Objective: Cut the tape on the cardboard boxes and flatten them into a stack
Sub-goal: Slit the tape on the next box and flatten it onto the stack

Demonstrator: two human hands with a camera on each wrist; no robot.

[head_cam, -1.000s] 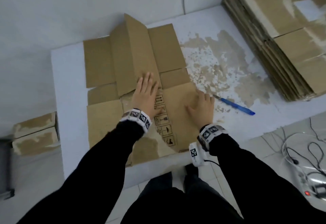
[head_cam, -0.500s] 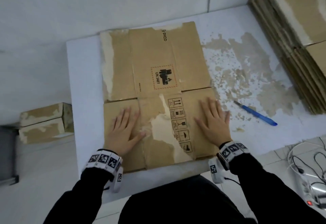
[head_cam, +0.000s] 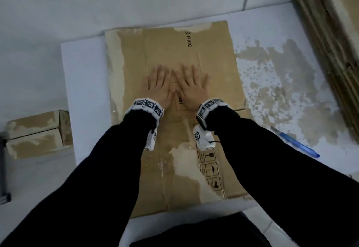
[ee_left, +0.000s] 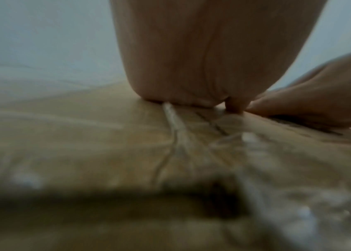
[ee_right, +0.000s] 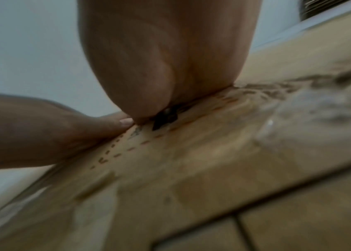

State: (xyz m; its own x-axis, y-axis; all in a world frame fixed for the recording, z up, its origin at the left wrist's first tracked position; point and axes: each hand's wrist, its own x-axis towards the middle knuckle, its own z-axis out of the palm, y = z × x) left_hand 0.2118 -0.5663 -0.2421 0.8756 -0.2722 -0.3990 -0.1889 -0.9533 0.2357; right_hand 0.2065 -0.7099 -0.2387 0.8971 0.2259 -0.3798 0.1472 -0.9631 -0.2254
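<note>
A flattened brown cardboard box (head_cam: 132, 68) with a PICO mark and torn tape patches lies on the white table (head_cam: 83, 83). My left hand (head_cam: 160, 83) and right hand (head_cam: 192, 85) press flat on its far half, side by side, fingers straight and spread, thumbs nearly touching over a printed label. In the left wrist view the left palm (ee_left: 202, 51) bears down on the cardboard (ee_left: 84, 144), with the right hand (ee_left: 320, 105) beside it. The right wrist view has the right palm (ee_right: 170, 51) on the dashed label, the left hand (ee_right: 30, 132) at its side.
A tall stack of flattened boxes (head_cam: 334, 38) stands at the table's far right. A blue pen-like cutter (head_cam: 295, 142) lies right of the box, on a patch of torn paper residue (head_cam: 287, 83). Two taped cardboard boxes (head_cam: 37, 134) sit off the table's left side.
The box went from half-unfolded flaps to folded flat. Both hands slid from its near half, spread apart, to its far half, now pressing close together at the centre.
</note>
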